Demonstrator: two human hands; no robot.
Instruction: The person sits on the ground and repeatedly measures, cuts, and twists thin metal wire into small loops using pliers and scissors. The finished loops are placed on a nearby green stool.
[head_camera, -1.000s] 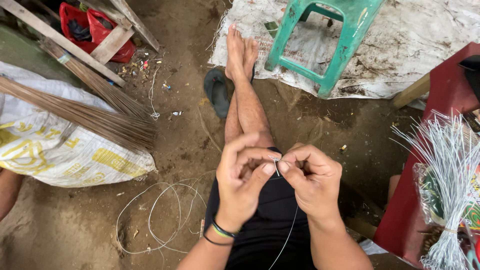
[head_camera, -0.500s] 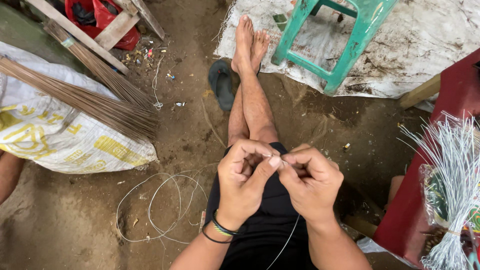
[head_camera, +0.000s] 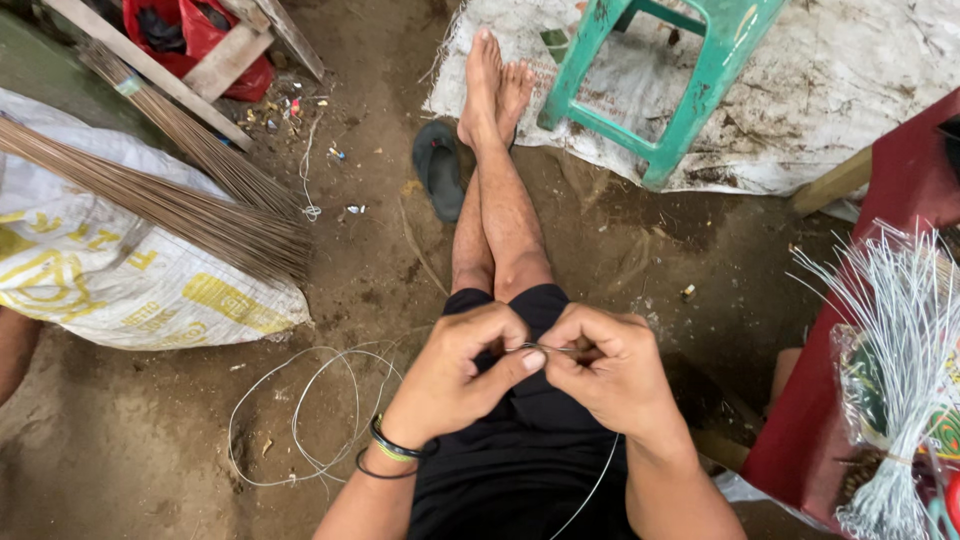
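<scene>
A thin wire (head_camera: 545, 348) is held between the two hands, just above the lap, a little below the centre of the picture. The left hand (head_camera: 455, 375) pinches the wire with thumb and first finger closed together on it. The right hand (head_camera: 610, 370) is at 3 o'clock from the left one, touching it at the fingertips, and its fingers are also closed around the same wire. From under the right hand the wire goes down toward 6 o'clock, over the black shorts (head_camera: 520, 440); where it ends I cannot tell. The left wrist has dark bracelets (head_camera: 395, 450).

At 9 o'clock from the hands, loose wire loops (head_camera: 300, 410) lie on the dirt floor (head_camera: 380, 250). At 12 o'clock the bare legs (head_camera: 495, 210) stretch out, with a dark sandal (head_camera: 440, 170) just beside the feet. A green stool (head_camera: 690, 80) stands at 1 o'clock on a dirty white sheet (head_camera: 850, 90). At 10 o'clock thin brown sticks (head_camera: 180, 205) rest over a white and yellow sack (head_camera: 120, 280). At 4 o'clock a bundle of pale wires (head_camera: 900, 340) is on a red surface (head_camera: 900, 190)
</scene>
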